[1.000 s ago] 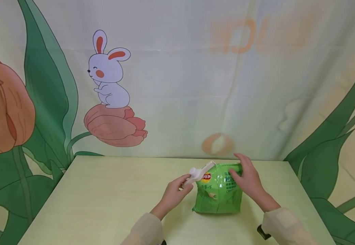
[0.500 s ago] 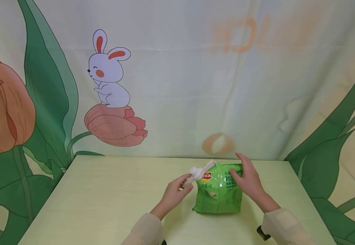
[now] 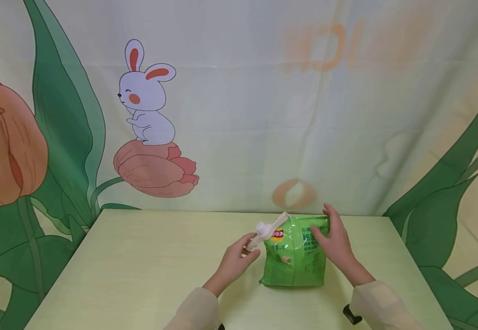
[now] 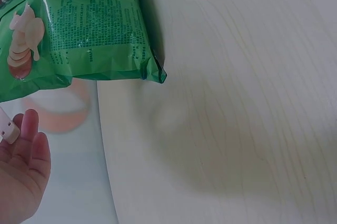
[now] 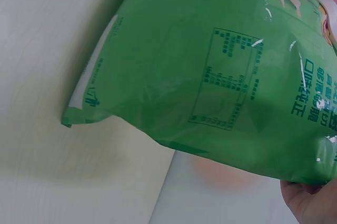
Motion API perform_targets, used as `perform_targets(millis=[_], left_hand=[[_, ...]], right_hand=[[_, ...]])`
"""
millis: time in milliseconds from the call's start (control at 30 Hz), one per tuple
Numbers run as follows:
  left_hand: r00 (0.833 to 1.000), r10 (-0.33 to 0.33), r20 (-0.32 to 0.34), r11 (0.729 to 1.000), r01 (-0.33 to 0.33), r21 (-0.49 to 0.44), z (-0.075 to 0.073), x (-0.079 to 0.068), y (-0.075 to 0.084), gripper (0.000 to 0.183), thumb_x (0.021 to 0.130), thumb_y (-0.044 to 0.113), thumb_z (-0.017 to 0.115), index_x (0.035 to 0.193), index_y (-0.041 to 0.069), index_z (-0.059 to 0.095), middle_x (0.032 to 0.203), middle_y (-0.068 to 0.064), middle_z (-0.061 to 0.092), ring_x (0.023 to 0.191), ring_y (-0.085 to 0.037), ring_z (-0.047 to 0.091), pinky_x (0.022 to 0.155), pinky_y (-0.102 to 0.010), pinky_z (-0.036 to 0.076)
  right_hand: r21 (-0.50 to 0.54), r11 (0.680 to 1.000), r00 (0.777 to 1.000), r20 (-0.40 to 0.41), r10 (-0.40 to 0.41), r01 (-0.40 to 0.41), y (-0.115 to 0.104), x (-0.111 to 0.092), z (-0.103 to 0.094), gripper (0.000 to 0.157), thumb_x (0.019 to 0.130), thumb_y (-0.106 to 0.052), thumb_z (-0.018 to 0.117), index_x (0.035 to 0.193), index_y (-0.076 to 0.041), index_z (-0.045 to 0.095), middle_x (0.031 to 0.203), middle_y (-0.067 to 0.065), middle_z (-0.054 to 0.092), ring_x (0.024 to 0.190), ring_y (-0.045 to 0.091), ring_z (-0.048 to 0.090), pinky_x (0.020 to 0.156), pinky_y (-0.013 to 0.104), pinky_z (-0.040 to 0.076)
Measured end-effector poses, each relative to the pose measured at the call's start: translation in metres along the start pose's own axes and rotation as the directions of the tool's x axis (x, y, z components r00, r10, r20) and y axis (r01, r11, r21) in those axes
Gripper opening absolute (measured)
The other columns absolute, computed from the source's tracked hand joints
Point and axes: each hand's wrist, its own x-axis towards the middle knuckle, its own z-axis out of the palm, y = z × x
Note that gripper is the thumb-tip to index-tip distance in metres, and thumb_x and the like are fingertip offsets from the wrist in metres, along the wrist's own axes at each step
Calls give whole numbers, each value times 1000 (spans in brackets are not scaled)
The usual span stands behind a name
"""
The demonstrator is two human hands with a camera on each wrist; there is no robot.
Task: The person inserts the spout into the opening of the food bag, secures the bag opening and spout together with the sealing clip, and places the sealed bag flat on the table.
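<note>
A green chip bag point(image 3: 300, 261) stands upright on the table, right of the middle. Along its upper left corner slants a white bag clip point(image 3: 266, 231) with a round white cap. My left hand point(image 3: 234, 259) pinches the clip's lower end between thumb and fingers; that end point(image 4: 9, 132) also shows in the left wrist view. At the bag's upper right corner, my right hand point(image 3: 338, 239) holds the edge, thumb on the front and fingers partly hidden behind. In the right wrist view, the bag point(image 5: 174, 66) fills most of the frame, with the right hand point(image 5: 313, 203) at its edge.
The pale wooden table point(image 3: 148, 270) ends at a hanging backdrop point(image 3: 230, 128) printed with tulips and a white rabbit. Light sleeves point(image 3: 195, 307) cover both forearms, and a black strap point(image 3: 352, 314) shows at the right wrist.
The bag's top right corner and the clip's upper end have risen slightly. My right hand has shifted a little, its fingers now further over the bag's edge. The left hand stays almost still.
</note>
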Motion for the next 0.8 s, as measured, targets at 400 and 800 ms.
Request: perform_targets(millis=[400,800], left_hand=[[1000,14,3,1000,-14,-11,0,0,0,43,87,24,55,127,12,45,116,-13,54,86,-20,57,61,-23,47],[1000,11,-8,1000,-11,4,0,-2,-2,47,87,24,55,130,11,42,121,-13,52,84,-19,57,60,-20,47]], right_hand=[[11,999,999,26,44,-44,4,-2,3,61,86,-16,55,135,-4,22,129,21,40,117,36,40,93,52,34],[40,995,994,63,92,-94,7,-5,4,68,87,-20,53,140,-8,11,138,25,29,120,39,37,92,54,35]])
